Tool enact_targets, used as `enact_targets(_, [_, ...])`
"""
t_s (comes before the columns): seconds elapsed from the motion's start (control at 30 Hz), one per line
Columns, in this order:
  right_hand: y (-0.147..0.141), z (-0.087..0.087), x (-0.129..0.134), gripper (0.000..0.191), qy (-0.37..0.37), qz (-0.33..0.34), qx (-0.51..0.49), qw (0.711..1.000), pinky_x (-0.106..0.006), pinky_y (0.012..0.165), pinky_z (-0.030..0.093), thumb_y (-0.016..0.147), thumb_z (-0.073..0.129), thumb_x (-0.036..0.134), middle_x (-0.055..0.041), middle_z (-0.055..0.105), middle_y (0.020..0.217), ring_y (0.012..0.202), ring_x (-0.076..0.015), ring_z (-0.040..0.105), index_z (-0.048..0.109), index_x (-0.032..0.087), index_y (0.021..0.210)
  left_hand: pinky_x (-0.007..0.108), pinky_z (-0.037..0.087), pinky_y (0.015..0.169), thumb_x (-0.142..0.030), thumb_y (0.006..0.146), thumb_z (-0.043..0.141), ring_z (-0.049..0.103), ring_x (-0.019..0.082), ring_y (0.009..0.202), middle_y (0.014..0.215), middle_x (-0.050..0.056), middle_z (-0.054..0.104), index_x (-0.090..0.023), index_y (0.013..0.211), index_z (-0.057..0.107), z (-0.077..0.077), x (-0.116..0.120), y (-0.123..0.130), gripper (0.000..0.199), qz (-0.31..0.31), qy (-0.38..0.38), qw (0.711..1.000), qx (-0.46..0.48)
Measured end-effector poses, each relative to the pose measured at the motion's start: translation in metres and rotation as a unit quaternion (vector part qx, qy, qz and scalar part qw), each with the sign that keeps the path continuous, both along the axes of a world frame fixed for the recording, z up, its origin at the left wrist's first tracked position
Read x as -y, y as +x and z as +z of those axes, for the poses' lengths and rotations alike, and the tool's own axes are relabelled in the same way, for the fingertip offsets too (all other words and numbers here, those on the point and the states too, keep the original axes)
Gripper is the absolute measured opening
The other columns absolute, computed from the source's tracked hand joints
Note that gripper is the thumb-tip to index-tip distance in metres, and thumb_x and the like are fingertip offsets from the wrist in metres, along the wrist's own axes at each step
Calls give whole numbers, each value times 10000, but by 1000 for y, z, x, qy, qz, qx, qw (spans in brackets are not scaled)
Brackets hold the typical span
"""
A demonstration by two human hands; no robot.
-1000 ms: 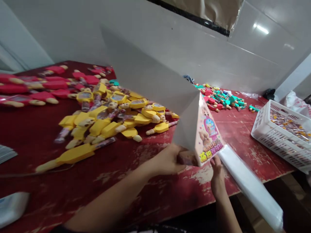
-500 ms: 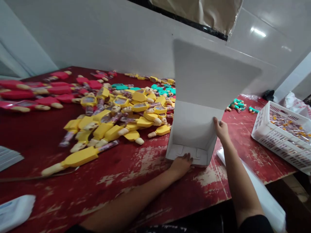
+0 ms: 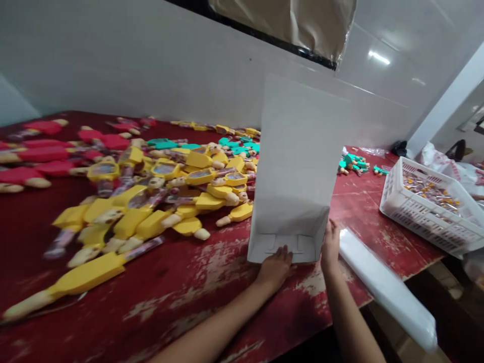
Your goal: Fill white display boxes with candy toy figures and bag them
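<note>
A white cardboard box (image 3: pixel 291 201) stands on the red table, its tall back panel and lid upright and its inside facing me. My left hand (image 3: pixel 275 263) lies over the front edge, fingers stretched flat onto the box's floor near its slotted flaps; the thumb is hidden. Against the outer right side of the box rests my right hand (image 3: pixel 330 246), fingers straight and pointing up. To the left of the box is a heap of yellow figure-shaped pieces (image 3: pixel 155 224) with pale knob ends and clear tubes of small items.
Red pieces (image 3: pixel 45 154) lie far left and teal ones (image 3: pixel 238 146) behind the heap. A white plastic crate (image 3: pixel 419 212) of small packed items stands at the right. A clear plastic roll (image 3: pixel 389 287) overhangs the table's front edge. A wall (image 3: pixel 151 65) closes off the back.
The box's upper panel has swung more upright. My right hand has slid down the box's right side, loosening from its edge. My left hand stays at the front edge. The view has shifted right.
</note>
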State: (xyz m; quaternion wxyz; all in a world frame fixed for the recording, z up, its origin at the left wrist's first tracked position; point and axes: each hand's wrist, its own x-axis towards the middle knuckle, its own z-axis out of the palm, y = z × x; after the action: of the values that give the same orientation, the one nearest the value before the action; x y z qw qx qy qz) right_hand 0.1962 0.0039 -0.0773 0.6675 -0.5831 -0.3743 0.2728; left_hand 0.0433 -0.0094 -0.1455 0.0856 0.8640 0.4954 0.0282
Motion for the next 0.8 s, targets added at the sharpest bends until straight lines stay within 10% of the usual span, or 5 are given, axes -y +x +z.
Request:
enact_targets(0.3, [-9, -93, 96, 438, -59, 40, 276, 958, -399, 922, 501, 855, 555, 383, -133, 608, 1165, 1062, -234, 603, 497, 176, 1236, 429, 546, 851, -271, 930, 438, 556, 317, 1188, 1397, 198, 466, -137, 1273, 544, 14, -20, -30, 383, 68, 8, 997, -28])
enact_targets(0.57, [-22, -92, 111, 403, -105, 112, 520, 840, -560, 1030, 402, 809, 609, 316, -112, 599, 1245, 1203, -321, 518, 566, 226, 1200, 451, 557, 745, -373, 922, 449, 683, 327, 901, 1247, 212, 594, -128, 1229, 588, 9, -28, -69, 417, 106, 31, 994, -29])
enact_targets(0.8, [-28, -89, 110, 402, -124, 98, 540, 827, -540, 1060, 371, 820, 613, 355, -88, 593, 1273, 1221, -309, 502, 582, 244, 1205, 457, 477, 940, -356, 882, 528, 562, 321, 1163, 1309, 164, 561, -175, 1213, 606, -14, -25, -78, 386, 85, 182, 979, 46])
